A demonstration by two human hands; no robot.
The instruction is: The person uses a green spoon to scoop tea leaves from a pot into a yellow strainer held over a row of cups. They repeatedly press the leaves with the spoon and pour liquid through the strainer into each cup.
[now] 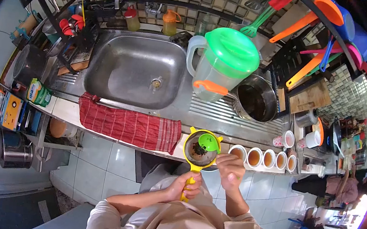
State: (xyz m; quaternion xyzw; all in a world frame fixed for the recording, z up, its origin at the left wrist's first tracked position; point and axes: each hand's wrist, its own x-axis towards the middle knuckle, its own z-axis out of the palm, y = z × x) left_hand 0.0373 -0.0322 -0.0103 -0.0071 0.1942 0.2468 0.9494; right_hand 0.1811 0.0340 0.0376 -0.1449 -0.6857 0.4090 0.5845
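My left hand [186, 186] is wrapped round the handle of a yellow strainer [194, 167]. Dark leaves [198, 149] lie in its mesh. My right hand [230, 167] is closed on a green scoop [208, 142], whose bowl is inside the strainer's rim. A white cup [238, 152] of brown liquid stands just right of the strainer, first in a row of several such cups [269, 158] along the counter's front edge. Behind them, a pot [257, 98] with dark liquid sits on the ribbed drainboard.
A red cloth [128, 124] hangs over the counter edge in front of the steel sink [136, 71]. A pitcher with a green lid [231, 50] stands behind the strainer. Utensils [306, 73] hang at the upper right. Another person [346, 187] is at the far right.
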